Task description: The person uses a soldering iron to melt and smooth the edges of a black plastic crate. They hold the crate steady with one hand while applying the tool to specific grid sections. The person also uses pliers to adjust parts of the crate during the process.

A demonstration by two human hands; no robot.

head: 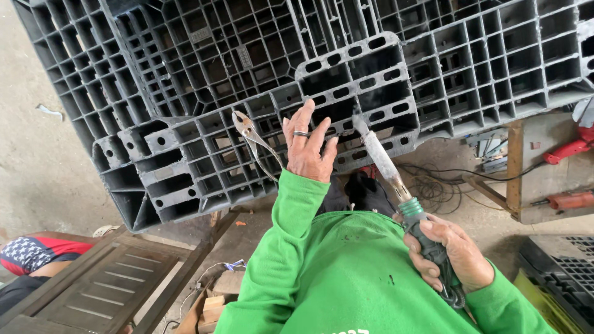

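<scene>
Fingers of right hand grip heat tool — tip hidden; left hand holds pliers.

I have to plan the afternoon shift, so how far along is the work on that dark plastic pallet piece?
Done: nothing finished is visible. In hand: the left hand presses on the dark grey ribbed plastic pallet piece and holds metal pliers; the right hand grips a green-handled heating iron, its flat metal tip at a rib near the piece's edge. Left: whether the rib is joined can't be judged; the spot is too small to see.
</scene>
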